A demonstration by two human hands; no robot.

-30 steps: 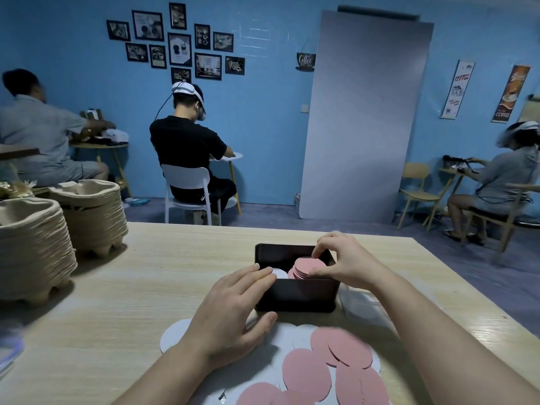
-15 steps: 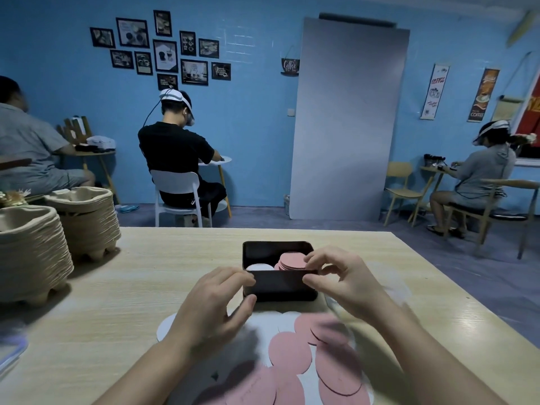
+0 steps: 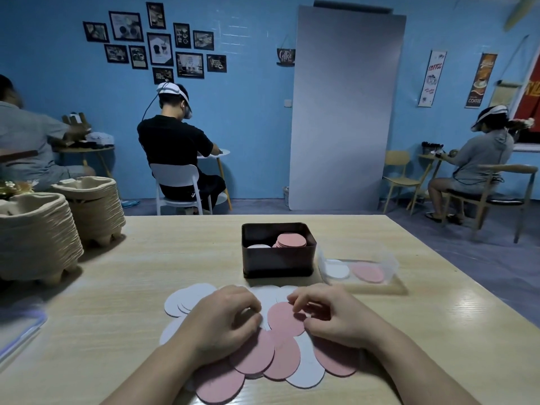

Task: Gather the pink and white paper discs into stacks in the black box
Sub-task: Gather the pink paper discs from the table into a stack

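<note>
You are resting both hands on the loose discs (image 3: 283,361) spread on the table (image 3: 117,287), in front of the black box (image 3: 277,264). Your left hand (image 3: 225,320) is curling its fingers down onto them; your right hand (image 3: 327,317) is curling over a pink disc (image 3: 282,320). Whether either is gripping, I cannot tell. Inside the box, a pink stack (image 3: 290,240) is sitting beside a white stack (image 3: 258,246).

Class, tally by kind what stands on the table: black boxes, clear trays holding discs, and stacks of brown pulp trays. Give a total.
Black box: 1
Clear tray: 1
Pulp tray stacks: 2
Total: 4
</note>
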